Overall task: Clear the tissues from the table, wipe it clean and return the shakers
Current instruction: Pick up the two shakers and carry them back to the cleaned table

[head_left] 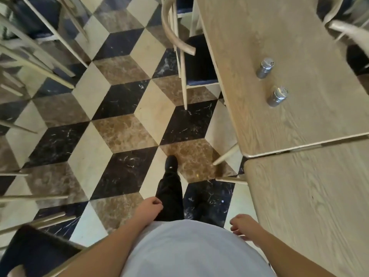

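Looks nearly done to me: the light wood-grain counter (pixel 289 120) shows no tissues, and the two small metal shakers with perforated lids (pixel 264 68) stand on it, near each other. Left hand (pixel 148 208) and right hand (pixel 242 224) hang loose, fingers lightly curled, holding nothing

I saw matt, pale, grained wood on the table (pixel 283 56), shiny metal shakers (pixel 264 67), and a glossy marble floor (pixel 123 100).
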Motion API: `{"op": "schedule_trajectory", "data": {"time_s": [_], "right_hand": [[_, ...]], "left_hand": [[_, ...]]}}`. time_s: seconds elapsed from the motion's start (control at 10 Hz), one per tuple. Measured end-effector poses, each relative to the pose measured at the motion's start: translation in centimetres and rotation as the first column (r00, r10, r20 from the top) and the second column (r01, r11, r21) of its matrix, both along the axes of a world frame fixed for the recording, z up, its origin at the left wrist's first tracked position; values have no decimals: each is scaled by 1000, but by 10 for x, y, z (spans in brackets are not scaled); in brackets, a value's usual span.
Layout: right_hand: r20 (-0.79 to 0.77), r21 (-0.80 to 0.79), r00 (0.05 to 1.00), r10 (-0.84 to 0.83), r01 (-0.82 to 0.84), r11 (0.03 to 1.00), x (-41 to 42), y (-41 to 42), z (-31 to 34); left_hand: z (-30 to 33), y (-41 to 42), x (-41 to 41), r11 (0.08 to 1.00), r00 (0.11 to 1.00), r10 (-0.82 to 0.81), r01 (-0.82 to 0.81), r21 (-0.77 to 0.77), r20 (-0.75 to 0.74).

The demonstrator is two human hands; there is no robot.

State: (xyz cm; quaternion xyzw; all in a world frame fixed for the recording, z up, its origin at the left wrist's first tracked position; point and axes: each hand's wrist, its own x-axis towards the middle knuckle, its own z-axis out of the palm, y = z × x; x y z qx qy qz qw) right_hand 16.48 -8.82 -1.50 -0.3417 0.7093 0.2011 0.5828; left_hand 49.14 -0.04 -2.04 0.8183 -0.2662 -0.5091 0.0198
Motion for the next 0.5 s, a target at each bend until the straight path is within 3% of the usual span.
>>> {"op": "schedule_trajectory", "data": {"time_s": [0.1,0.2,0.4,0.5], "right_hand": [[-36,19,999,33,-32,999,19,-32,-6],[-83,-21,994,-74,72,997,51,-74,3],[46,-85,940,-337,340,937,147,-173,33],[112,-150,919,-377,391,908,179,-201,41]], "left_hand": [[-7,-58,38,998,998,-64,64,-17,-25],[-9,-119,82,990,990,-139,139,0,-21],[-6,-219,153,980,982,-164,172,97,-92],[-2,-256,177,974,981,-181,188,124,-65]]}}
